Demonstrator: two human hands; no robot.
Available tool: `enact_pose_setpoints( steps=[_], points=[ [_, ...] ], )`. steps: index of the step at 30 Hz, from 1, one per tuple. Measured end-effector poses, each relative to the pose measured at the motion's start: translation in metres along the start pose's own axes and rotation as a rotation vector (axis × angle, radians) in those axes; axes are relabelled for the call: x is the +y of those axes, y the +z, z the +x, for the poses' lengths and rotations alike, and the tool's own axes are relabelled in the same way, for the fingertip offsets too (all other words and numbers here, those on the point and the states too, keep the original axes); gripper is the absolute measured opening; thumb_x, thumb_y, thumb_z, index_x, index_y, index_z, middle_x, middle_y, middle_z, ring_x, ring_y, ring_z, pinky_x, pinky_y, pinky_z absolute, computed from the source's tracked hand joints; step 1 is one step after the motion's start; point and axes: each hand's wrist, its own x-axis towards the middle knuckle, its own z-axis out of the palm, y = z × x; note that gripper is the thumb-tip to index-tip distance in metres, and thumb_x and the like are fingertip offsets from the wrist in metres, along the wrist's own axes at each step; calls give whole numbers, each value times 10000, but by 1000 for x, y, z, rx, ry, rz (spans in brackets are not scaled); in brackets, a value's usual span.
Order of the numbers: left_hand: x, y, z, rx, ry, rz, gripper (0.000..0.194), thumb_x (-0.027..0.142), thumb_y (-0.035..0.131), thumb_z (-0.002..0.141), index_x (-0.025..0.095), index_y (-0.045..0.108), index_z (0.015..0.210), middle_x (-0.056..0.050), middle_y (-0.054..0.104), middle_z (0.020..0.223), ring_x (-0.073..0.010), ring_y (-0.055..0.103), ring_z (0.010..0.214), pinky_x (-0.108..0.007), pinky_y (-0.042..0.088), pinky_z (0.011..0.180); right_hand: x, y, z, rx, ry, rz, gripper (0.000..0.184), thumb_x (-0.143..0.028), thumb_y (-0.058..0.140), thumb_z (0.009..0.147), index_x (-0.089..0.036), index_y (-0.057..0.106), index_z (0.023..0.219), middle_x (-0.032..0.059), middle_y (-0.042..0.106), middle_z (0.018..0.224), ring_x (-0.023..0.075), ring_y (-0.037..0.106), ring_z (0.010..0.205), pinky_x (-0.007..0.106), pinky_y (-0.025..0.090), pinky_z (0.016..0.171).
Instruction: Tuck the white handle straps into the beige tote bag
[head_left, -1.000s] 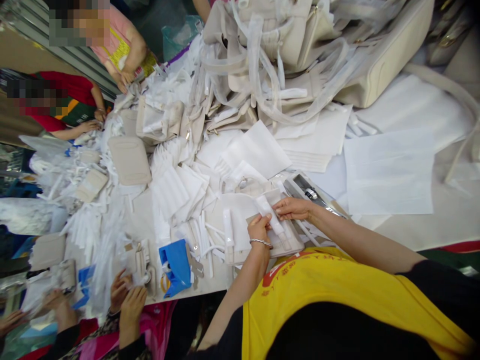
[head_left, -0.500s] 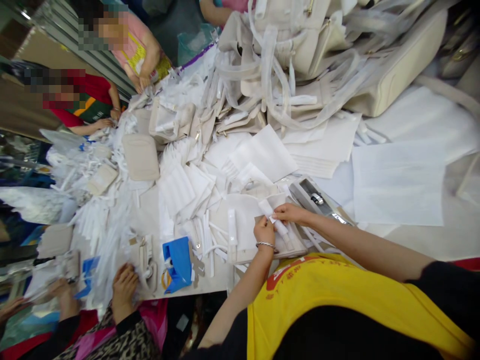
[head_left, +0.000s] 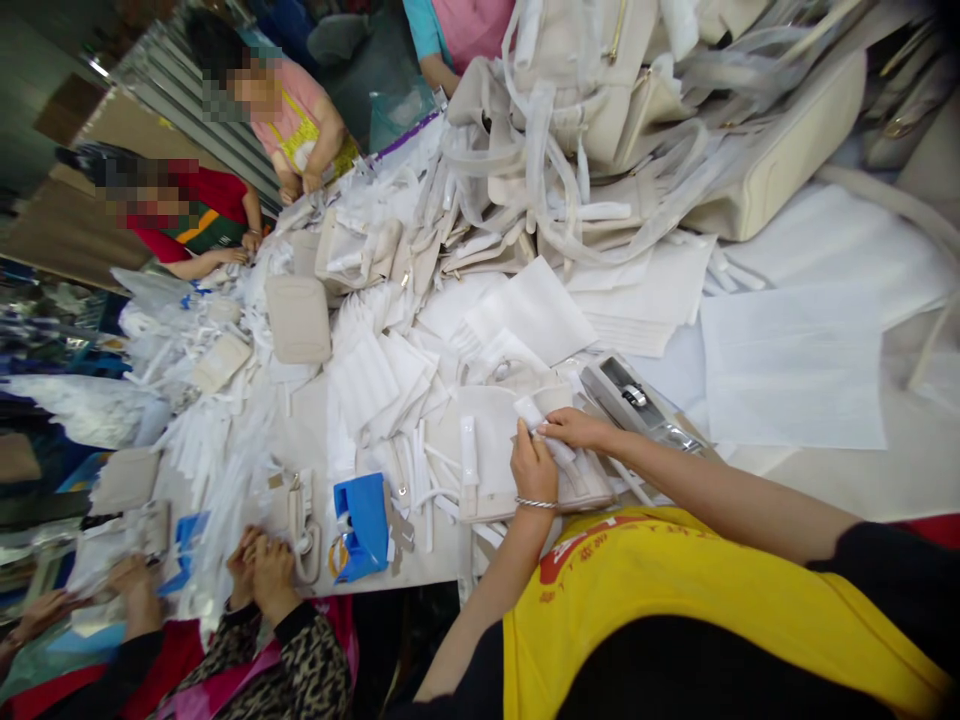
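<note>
A white wrapped strap (head_left: pixel 534 417) lies across a cream bag panel (head_left: pixel 491 440) near the table's (head_left: pixel 442 555) edge. The left hand (head_left: pixel 535 465), a metal bangle (head_left: pixel 535 503) at its wrist, and the right hand (head_left: pixel 576 430) meet on it, their fingers pressed together and pinching the strap between them. A second white strap (head_left: pixel 469 450) lies on the panel, just beside the left hand. A grey-and-silver tool case (head_left: pixel 634 398) sits near the right hand, and a blue box (head_left: pixel 364 525) lies farther along the edge. White foam sheets (head_left: pixel 529 310) and cream handbags (head_left: pixel 592 90) are heaped beyond. A co-worker's hands (head_left: pixel 259 570) work well apart.
</note>
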Motion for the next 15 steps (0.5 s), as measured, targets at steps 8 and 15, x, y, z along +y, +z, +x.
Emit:
enact_pose_setpoints(
  steps=[8,15],
  points=[
    [10,-15,1,26,-9,32,589,157,380,742,202,196,1300,-25,598,672,-150,548,596,-235,401,575,-9,-5,3,-60,79,55,313,-429,551,601,-165,409,511,-59,343,427,66,314,423,206,222,401],
    [0,-8,6,202,-321,-461,824,231,615,619,202,154,1301,58,493,501,-112,504,473,-215,412,524,1,16,2,218,57,44,286,-408,483,636,-148,458,522,-57,326,454,66,285,446,211,194,410]
  ],
)
